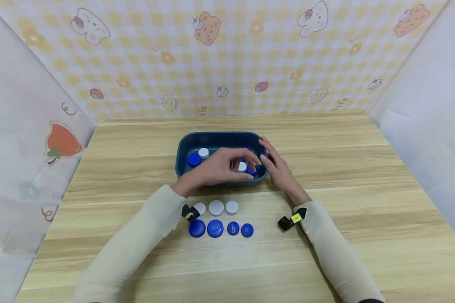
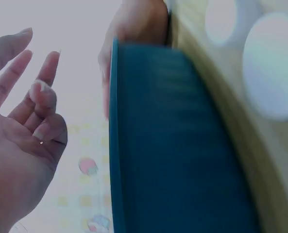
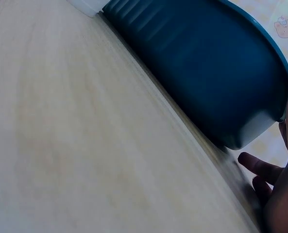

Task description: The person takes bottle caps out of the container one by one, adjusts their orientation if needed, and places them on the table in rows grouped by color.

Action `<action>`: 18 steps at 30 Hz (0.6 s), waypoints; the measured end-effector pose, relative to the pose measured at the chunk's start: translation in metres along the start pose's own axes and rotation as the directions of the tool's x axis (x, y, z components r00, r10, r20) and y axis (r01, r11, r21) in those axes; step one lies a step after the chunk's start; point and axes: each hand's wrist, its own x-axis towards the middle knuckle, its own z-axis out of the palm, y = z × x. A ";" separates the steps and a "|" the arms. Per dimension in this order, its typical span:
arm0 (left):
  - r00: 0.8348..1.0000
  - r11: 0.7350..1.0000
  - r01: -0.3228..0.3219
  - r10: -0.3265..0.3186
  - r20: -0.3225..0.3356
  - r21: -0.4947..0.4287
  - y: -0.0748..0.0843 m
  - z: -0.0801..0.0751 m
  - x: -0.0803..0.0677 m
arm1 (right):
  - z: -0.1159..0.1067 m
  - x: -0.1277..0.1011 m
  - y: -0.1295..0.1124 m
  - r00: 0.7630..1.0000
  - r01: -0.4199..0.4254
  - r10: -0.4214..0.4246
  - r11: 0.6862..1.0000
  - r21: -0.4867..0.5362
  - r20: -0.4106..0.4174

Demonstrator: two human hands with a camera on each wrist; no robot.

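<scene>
Bottle caps [image 1: 215, 228], head view: three white and four blue lay in rows on the wooden table [image 1: 345, 176], others inside the dark-blue bin [image 1: 220, 133].
Left hand [image 1: 225, 166]: hovered over the bin, empty, fingers parted.
Right hand [image 1: 282, 171]: rested at its right rim, fingers fairly straight.
Left wrist view: left fingers loosely bent.
Right wrist view: fingers beside the bin's end.

The bin [image 1: 220, 133] over there looks like smooth, faintly shiny plastic, the blue caps [image 1: 215, 228] glossier plastic, the white caps [image 1: 216, 208] more matt plastic, the tabletop [image 1: 364, 181] smooth wood grain, the sleeves [image 1: 136, 240] matt cloth, and the side sheeting [image 1: 421, 105] lightly creased.
</scene>
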 end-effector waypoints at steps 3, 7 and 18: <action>0.995 0.995 0.096 -0.095 0.031 -0.020 -0.011 -0.007 0.010 | -0.001 0.000 0.000 1.000 -0.009 0.009 1.000 -0.002 -0.004; 0.972 0.971 0.223 -0.216 0.090 -0.081 -0.032 -0.010 0.018 | -0.002 0.001 0.000 1.000 -0.002 0.002 1.000 0.002 -0.009; 0.923 0.926 0.377 -0.374 0.091 -0.022 -0.073 -0.003 0.018 | 0.000 0.001 0.002 1.000 0.004 -0.004 1.000 -0.004 -0.014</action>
